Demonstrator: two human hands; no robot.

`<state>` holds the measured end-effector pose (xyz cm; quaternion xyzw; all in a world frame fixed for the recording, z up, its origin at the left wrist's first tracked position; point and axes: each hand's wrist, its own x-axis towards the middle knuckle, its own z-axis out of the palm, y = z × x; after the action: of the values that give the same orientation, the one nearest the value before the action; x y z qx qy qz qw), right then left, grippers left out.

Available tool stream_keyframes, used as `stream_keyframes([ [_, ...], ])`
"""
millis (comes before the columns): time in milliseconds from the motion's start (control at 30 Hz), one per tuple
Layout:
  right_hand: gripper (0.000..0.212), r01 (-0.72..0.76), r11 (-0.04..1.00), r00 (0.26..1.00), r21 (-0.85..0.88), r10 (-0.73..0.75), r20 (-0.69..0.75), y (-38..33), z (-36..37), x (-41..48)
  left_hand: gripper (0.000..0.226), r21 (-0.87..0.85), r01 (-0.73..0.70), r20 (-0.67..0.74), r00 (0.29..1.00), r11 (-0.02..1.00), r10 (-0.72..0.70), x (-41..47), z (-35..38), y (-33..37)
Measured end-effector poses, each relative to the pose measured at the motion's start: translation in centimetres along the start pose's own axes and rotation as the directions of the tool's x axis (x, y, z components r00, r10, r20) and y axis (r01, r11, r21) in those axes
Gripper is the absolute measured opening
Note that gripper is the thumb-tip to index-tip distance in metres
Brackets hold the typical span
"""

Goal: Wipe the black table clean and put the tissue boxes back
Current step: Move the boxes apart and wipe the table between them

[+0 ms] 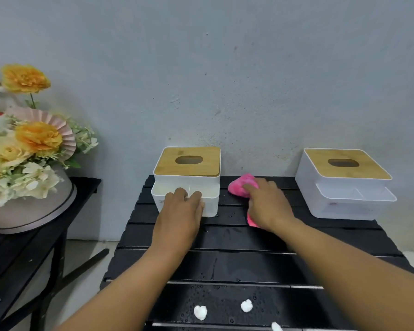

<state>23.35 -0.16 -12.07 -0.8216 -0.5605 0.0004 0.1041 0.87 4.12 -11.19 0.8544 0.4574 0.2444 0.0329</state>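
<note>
Two white tissue boxes with bamboo lids stand at the back of the black slatted table. My left hand grips the front rim of the left tissue box, fingers hooked over its tray edge. The right tissue box stands apart at the far right edge. My right hand presses a pink cloth flat on the table between the boxes, fingers extended over it. Water droplets cover the near slats.
Three small white tissue wads lie on the near slats. A grey wall stands right behind the table. To the left, a second black table carries a flower arrangement in a round box.
</note>
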Motion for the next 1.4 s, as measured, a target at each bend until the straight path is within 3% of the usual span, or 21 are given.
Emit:
stream_keyframes([
  [100, 0.055, -0.320, 0.946, 0.946, 0.054, 0.322, -0.032, 1.5, -0.5, 0.7, 0.028, -0.015, -0.021, -0.043, 0.999, 1.000, 0.020, -0.1, 0.6, 0.2],
  [133, 0.054, -0.333, 0.942, 0.941, 0.043, 0.334, -0.045, 1.0, -0.4, 0.5, 0.029, -0.015, -0.024, -0.051, 0.998, 1.000, 0.023, -0.1, 0.8, 0.3],
  [267, 0.056, -0.104, 0.994, 0.994, 0.034, 0.105, -0.014, -0.3, 0.3, -0.7, 0.036, -0.037, -0.014, -0.056, 0.998, 0.999, 0.012, -0.8, 0.5, 0.3],
  [333, 0.054, -0.193, 0.979, 0.981, 0.065, 0.193, -0.001, 0.6, -0.4, -0.4, 0.032, -0.075, -0.035, -0.097, 0.995, 0.997, 0.027, -1.6, 0.0, 0.4],
  [400, 0.052, -0.266, 0.962, 0.964, 0.057, 0.267, -0.012, 0.9, -0.6, -0.1, 0.016, -0.103, -0.157, -0.125, 0.982, 0.982, 0.144, -2.7, -0.1, 0.4],
  [500, 0.052, -0.259, 0.966, 0.966, 0.017, 0.259, 0.012, 0.0, -0.6, -0.5, 0.022, -0.199, -0.329, 0.007, 0.942, 0.923, 0.337, -3.9, 0.6, 0.9],
  [567, 0.054, -0.258, 0.966, 0.965, 0.019, 0.258, 0.039, -0.4, -1.0, -1.5, 0.032, -0.278, -0.349, 0.088, 0.919, 0.895, 0.385, -4.3, 1.6, 1.6],
  [733, 0.050, -0.263, 0.965, 0.960, 0.013, 0.260, 0.104, -1.4, -1.2, -4.9, 0.042, -0.390, -0.261, 0.167, 0.923, 0.883, 0.347, -4.2, 2.7, 1.8],
  [933, 0.052, -0.400, 0.914, 0.905, -0.062, 0.405, 0.132, 0.4, -1.9, 1.5, 0.049, -0.363, -0.275, 0.151, 0.925, 0.890, 0.348, -4.5, 2.7, 1.9],
  [1100, 0.052, -0.326, 0.917, 0.919, -0.229, 0.364, 0.150, 0.7, -2.4, 3.3, 0.051, -0.371, -0.259, 0.166, 0.926, 0.892, 0.339, -4.5, 2.4, 2.0],
  [1167, 0.052, -0.260, 0.927, 0.921, -0.269, 0.322, 0.220, 0.7, -3.0, 2.5, 0.052, -0.367, -0.265, 0.168, 0.924, 0.892, 0.343, -4.6, 2.4, 2.0],
  [1300, 0.033, -0.262, 0.942, 0.877, -0.209, 0.322, 0.355, 0.5, -4.1, -0.3, 0.053, -0.362, -0.275, 0.162, 0.922, 0.890, 0.351, -4.6, 2.5, 2.1],
  [1400, 0.026, -0.213, 0.945, 0.906, -0.248, 0.286, 0.312, 0.1, -4.4, -3.4, 0.052, -0.356, -0.275, 0.161, 0.923, 0.893, 0.349, -4.6, 2.6, 2.0],
])
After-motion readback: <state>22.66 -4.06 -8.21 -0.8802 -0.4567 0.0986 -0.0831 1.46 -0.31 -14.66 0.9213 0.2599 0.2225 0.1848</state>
